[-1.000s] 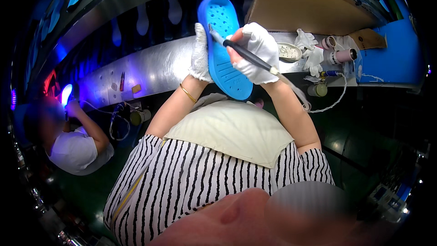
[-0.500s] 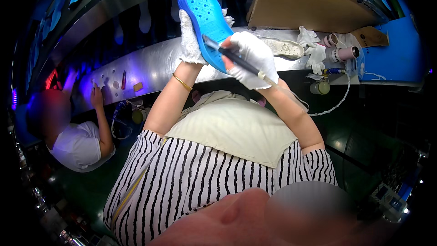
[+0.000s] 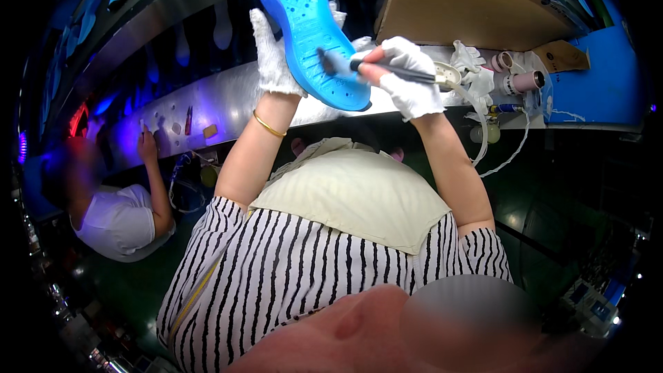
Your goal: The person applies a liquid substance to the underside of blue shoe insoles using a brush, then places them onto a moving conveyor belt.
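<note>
In the head view, the left hand [image 3: 276,59] holds a blue shoe sole [image 3: 318,72] above the near edge of the metal surface [image 3: 238,93], its thumb along the left side and gloved fingertips showing past the right, so the palm probably supports it from beneath. That grip seems meant to leave the whole upper face free and turned toward the wearer. The right hand [image 3: 412,86] pinches a brush [image 3: 409,74] by its black handle, much like a pen, perhaps for fine control; the bristles are blurred but appear to touch the middle of the sole. A pale tube [image 3: 485,128] runs from the handle's rear and loops down beside the forearm, likely kept there to stay off the sole. The sole is long, rounded at both ends and narrower at the waist, smooth and rubbery-looking, with small round holes at its far end and shallow grooves across it. Both work gloves look like white knit fabric, though bare fingertips show on the right. Behind the right hand, a whitish sole [image 3: 449,74] lies near crumpled spare gloves [image 3: 472,90], with a stiff brown cardboard box [image 3: 469,10] standing beyond.
</note>
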A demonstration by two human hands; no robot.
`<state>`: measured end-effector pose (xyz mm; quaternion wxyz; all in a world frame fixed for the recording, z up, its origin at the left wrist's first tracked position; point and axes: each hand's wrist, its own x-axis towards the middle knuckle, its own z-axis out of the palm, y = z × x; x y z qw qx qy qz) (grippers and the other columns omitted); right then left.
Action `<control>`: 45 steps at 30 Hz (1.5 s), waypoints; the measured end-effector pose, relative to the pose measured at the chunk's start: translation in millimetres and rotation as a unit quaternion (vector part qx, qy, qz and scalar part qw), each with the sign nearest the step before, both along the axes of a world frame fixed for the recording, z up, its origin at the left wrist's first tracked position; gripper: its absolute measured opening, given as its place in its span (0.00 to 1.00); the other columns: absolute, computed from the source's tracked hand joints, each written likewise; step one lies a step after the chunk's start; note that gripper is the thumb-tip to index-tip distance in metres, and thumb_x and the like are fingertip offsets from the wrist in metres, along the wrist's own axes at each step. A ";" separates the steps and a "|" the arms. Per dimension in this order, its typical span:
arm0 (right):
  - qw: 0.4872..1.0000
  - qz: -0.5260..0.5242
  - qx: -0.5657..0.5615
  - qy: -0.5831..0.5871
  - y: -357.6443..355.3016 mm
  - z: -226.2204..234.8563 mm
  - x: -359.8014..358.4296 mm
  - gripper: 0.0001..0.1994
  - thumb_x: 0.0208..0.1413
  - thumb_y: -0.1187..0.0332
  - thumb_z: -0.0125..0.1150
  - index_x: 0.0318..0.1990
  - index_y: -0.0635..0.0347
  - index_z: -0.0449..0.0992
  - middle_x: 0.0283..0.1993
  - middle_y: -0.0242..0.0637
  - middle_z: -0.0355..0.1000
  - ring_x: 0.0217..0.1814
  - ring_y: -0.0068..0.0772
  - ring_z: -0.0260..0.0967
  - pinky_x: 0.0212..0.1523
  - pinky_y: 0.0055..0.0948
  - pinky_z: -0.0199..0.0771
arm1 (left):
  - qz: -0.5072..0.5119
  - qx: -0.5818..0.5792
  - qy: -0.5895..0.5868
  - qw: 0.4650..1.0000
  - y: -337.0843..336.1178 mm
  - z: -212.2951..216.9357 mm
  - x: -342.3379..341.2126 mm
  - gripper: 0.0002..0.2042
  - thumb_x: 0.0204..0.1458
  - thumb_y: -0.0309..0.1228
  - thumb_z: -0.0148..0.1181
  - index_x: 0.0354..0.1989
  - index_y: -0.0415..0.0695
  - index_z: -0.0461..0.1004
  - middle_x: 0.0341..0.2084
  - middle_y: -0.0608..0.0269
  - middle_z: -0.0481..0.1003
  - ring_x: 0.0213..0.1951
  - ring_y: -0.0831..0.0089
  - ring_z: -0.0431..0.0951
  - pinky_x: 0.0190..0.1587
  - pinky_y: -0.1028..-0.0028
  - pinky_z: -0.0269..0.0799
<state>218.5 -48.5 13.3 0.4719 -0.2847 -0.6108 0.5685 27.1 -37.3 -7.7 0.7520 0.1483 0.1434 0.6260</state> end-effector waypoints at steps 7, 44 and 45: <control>0.995 -0.052 0.082 0.004 5.8 5.9 4.6 0.07 0.49 0.80 0.62 0.36 0.62 0.73 0.35 0.36 0.74 0.35 0.23 0.71 0.39 0.21 0.72 | -0.005 0.047 0.053 0.998 -15.6 13.6 31.9 0.48 0.47 0.72 0.38 0.67 0.44 0.50 0.63 0.51 0.58 0.60 0.50 0.64 0.62 0.54 0.60; 0.965 0.050 0.255 -0.030 8.7 20.7 0.7 0.08 0.43 0.83 0.62 0.32 0.61 0.76 0.41 0.42 0.74 0.40 0.32 0.72 0.40 0.28 0.72 | -0.072 0.059 0.068 0.993 22.4 20.4 -18.9 0.39 0.52 0.63 0.45 0.60 0.40 0.62 0.53 0.43 0.69 0.50 0.50 0.73 0.51 0.55 0.72; 0.957 0.050 0.280 -0.060 9.3 23.4 -2.7 0.08 0.42 0.82 0.62 0.31 0.61 0.76 0.39 0.42 0.74 0.39 0.34 0.73 0.39 0.28 0.72 | -0.060 0.053 0.105 0.991 26.2 18.8 -20.8 0.38 0.52 0.62 0.46 0.59 0.40 0.64 0.50 0.45 0.71 0.48 0.53 0.75 0.48 0.58 0.75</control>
